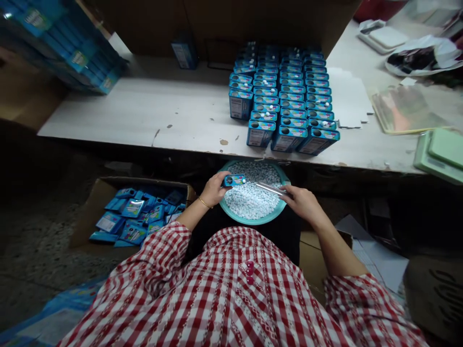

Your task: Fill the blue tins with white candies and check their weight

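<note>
With the basin as the clock's centre and twelve o'clock toward the table (144,106), a tall stack of blue packs (68,48) is seen at ten o'clock; a knock there could bring it down. At nine o'clock, a carton (84,217) is filled with jumbled tins (134,208), whose corners could be dented or snagged if one were pulled out hastily.

Near the basin's ten o'clock rim, a blue tin (233,180) is gripped by the left hand (214,189), held over the basin (249,222). A white pellet is seen at its right end; it could be tipped off if the tin were tilted. The basin is thickly covered with white pellets (249,205), which could be spilled if the rim were bumped, since the basin appears to be set at the lap.

Between centre and three o'clock, a shiny metal tool (270,188) is pointed toward the tin, apart from it; pellets could be scattered by a jerk. At one o'clock, rows of tins (292,99) are packed near the table's edge, loose pellets on some tops, easily shed if jostled. At three o'clock, the tool's end is gripped by the right hand (302,201).
</note>
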### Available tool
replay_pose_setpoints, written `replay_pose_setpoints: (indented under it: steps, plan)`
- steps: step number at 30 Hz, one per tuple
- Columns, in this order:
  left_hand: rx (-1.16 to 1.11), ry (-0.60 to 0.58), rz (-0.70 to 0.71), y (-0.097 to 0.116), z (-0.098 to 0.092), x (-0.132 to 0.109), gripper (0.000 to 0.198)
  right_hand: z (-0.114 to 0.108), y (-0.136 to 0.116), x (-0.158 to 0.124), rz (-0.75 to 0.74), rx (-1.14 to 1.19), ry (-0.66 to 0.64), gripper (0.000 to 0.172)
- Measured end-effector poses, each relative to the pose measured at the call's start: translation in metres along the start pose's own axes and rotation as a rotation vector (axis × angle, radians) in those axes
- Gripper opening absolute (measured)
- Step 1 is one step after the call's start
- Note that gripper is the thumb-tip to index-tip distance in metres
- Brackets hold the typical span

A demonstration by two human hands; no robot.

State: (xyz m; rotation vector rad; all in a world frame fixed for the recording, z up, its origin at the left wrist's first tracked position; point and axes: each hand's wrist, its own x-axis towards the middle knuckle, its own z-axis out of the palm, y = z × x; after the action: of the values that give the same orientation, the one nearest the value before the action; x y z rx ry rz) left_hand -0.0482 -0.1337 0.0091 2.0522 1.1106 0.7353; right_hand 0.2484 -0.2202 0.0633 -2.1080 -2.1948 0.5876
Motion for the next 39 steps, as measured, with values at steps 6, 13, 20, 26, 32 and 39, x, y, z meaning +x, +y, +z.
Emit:
replay_pose_setpoints:
  steps: [6, 13, 20, 26, 32, 39]
  plan:
    - [-0.435, 0.074, -0.072, 0.008, -0.006, 0.020, 0.044, 0.022, 0.011, 0.005, 0.046, 0.184, 0.069, 0.026]
    - [-0.656, 0.029, -0.132, 0.004, 0.019, 0.030, 0.048, 0.040, 0.017, 0.012, 0.114, 0.042, -0.078, 0.026]
    - [-0.534, 0.097, -0.228, -0.011, 0.017, 0.022, 0.047, 0.100, -0.013, 0.043, 0.040, 0.028, -0.269, 0.028]
    - [-0.296, 0.163, -0.277, -0.038, 0.004, -0.009, 0.042, 0.092, -0.002, 0.045, 0.004, 0.272, -0.219, 0.027]
    - [-0.170, 0.056, -0.254, -0.029, 0.024, -0.014, 0.039, 0.007, -0.035, 0.018, -0.160, 0.225, -0.087, 0.025]
    - [-0.145, 0.020, -0.150, -0.003, 0.027, -0.006, 0.038, -0.044, -0.088, 0.009, -0.207, -0.289, -0.068, 0.026]
